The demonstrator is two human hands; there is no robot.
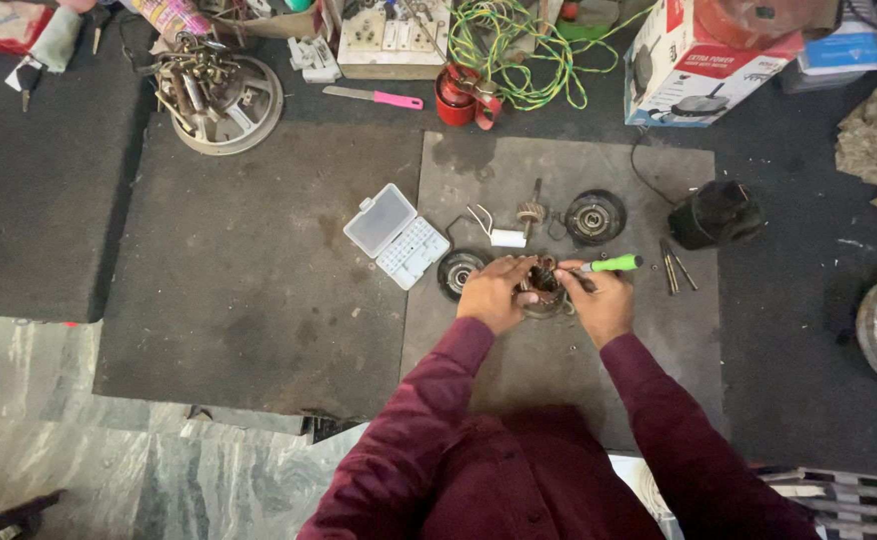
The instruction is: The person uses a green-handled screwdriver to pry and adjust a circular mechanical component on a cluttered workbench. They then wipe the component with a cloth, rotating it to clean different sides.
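Gripping a small round copper-wound motor core (544, 288), the left hand (493, 293) curls its fingers around the core's left side, and the right hand (604, 303) pinches a green-handled screwdriver (611, 264) whose tip points into the core. The core sits on a grey rectangular mat (659, 190), near the middle of the mat's near half, just in front of the person's dark red sleeves (429, 400).

Doing this well seems to call for a steady left-hand hold, so the core does not turn, and a light touch with the tip against the fine windings.

Just left of the core lies a dark round end cap (457, 270); behind it lie a small geared shaft (532, 212) and a second round black housing (596, 216). A few thin metal pins (674, 268) lie to the right.

Near the mat's left edge, a clear plastic compartment box (399, 236) stands open; its white tray appears to hold small bits, too small to tell apart. At the floor's far left, a round metal dish (221, 95) is heaped with bolts and metal parts.
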